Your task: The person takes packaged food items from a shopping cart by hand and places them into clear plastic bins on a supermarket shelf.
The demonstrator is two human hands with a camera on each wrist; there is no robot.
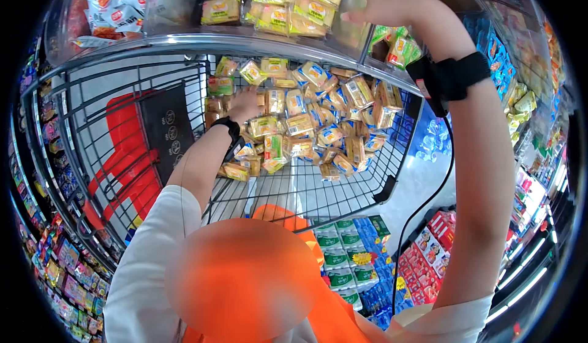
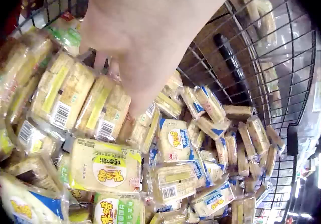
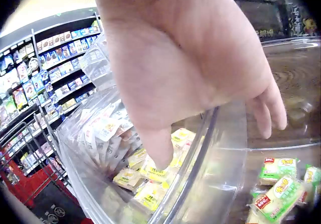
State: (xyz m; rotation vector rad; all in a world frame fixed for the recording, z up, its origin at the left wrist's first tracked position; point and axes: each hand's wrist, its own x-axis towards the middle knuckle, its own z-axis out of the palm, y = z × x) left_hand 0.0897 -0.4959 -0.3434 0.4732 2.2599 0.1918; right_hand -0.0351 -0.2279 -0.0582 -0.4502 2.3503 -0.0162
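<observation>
My left hand (image 1: 245,104) reaches down into a pile of clear-wrapped bread-like snack packets (image 1: 300,125) in a wire shopping cart. In the left wrist view, its thumb (image 2: 140,101) touches the packets beside a barcoded packet (image 2: 106,114); the fingertips sink out of sight among them, so I cannot tell whether they pinch one. My right hand (image 1: 389,3) is over a clear plastic divider (image 3: 200,153) of the display bin. Its thumb (image 3: 156,148) hangs straight over yellow packets (image 3: 150,194), and its loose fingers lie over the side with green packets (image 3: 281,196).
The clear bin's front rim (image 1: 245,41) overhangs the cart's far end. White-and-red bags (image 1: 116,6) fill its left section. A red child seat (image 1: 125,141) and a black panel (image 1: 168,128) stand in the cart's left part. Stacked goods (image 1: 349,251) lie beyond the near side of the cart (image 1: 306,202).
</observation>
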